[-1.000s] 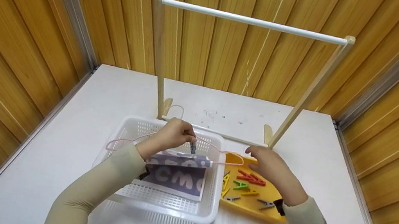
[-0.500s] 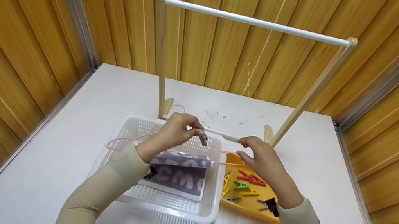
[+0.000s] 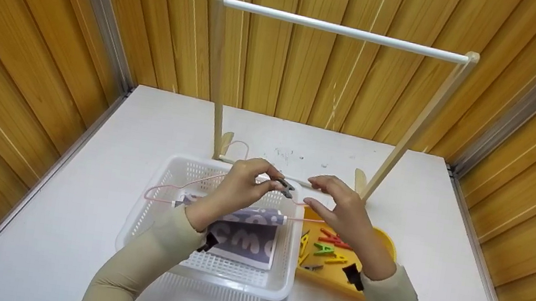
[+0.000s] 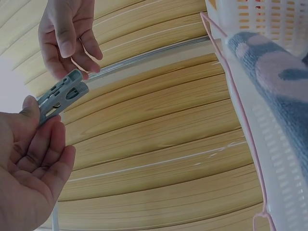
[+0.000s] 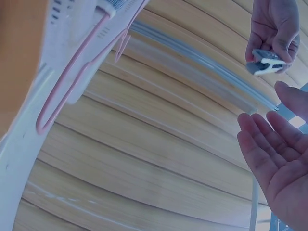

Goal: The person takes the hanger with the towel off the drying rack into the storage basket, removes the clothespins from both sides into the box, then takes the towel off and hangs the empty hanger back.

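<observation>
Above the white basket's point(image 3: 226, 284) far-right corner, the gray clothespin point(image 3: 286, 189) is hanging in a fingertip pinch. Main risk, my read: a drop, since so little skin is holding it; worse if it's changing hands and both are letting go at once. Next: the pink hanger point(image 3: 305, 220) is lying across the basket, right end overhanging the yellow tray point(image 3: 333, 282); a sleeve snagging it could be dragging the whole thing sideways. Also, the cloth point(image 3: 246, 243) is draping over the hanger's lower bar and no clip is showing on it, though the left hand point(image 3: 244, 185) is hiding part. One tug could be sliding it off.

Basket is standing left of mid desk point(image 3: 65, 226), well apart from the desk's left edge; tray is sitting just beside its right wall.

Grip: left hand is clamping the clothespin, thumb against forefinger. Can't tell if it's squeezing the clothespin open. Right hand point(image 3: 344, 209) is facing it, thumb and fingers spread apart, holding nothing; head and right wrist views are showing a gap.
</observation>
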The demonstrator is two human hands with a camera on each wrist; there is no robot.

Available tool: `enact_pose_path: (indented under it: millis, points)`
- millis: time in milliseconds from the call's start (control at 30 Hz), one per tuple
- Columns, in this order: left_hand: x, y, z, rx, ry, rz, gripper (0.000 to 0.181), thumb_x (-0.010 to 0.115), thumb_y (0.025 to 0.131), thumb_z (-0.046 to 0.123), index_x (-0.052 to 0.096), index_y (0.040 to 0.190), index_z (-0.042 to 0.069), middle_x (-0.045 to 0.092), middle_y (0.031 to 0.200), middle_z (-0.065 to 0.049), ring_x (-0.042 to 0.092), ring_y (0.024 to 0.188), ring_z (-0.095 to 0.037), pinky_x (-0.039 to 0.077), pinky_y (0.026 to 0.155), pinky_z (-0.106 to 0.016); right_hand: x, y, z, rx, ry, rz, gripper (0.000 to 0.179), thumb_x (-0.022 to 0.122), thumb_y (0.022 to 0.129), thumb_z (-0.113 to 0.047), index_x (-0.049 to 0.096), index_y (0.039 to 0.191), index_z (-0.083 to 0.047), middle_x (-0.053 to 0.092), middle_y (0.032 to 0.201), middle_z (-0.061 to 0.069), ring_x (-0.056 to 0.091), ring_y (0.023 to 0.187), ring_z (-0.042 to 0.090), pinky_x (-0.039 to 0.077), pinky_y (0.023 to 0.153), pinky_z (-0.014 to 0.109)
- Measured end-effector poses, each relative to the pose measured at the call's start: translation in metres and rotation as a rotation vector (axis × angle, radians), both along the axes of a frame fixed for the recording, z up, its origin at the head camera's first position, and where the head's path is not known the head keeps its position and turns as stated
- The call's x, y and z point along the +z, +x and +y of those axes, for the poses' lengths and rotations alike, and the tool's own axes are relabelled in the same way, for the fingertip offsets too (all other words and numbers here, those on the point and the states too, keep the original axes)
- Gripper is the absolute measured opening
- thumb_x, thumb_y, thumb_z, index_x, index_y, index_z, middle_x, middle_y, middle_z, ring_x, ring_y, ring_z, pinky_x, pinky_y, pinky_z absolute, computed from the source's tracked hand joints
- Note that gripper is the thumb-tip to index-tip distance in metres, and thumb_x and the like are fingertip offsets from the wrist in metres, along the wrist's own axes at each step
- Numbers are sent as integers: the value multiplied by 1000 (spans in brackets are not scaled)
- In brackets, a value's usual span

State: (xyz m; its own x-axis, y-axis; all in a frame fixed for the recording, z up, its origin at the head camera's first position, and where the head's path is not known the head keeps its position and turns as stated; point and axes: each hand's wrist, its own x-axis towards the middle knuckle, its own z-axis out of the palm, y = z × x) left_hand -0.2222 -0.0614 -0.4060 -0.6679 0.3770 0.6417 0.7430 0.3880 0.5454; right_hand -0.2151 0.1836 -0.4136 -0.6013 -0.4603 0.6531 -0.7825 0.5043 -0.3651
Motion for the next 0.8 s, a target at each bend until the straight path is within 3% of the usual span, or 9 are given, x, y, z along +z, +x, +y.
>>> enact_pose_path:
  millis: [167,367,633,800]
  points:
    - [0,4,4,-24,2,21,18,79,85,11,71,97,-1,77,93,-14,73,91,-28,60,84,-36,2,4,-9,37,-18,48,40,85,77,0,69,113,3,74,107,15,71,96,27,62,87,31]
    - [0,8,9,-33,25,83,19,80,84,11,71,97,0,76,92,-13,73,89,-27,60,83,-36,4,7,-17,43,-14,105,37,86,77,-1,70,110,2,74,106,14,72,99,28,61,88,34]
    - [1,11,12,-43,23,120,24,80,83,12,71,102,0,78,97,-13,73,93,-27,60,85,-36,-1,5,-25,51,-63,174,33,84,75,7,70,104,2,74,97,12,72,88,24,52,93,8]
    - [1,11,14,-51,10,94,27,80,85,13,72,108,1,78,102,-12,73,97,-26,60,90,-35,-2,3,-25,40,-87,217,37,85,71,12,69,103,2,73,93,12,71,83,24,55,88,12]
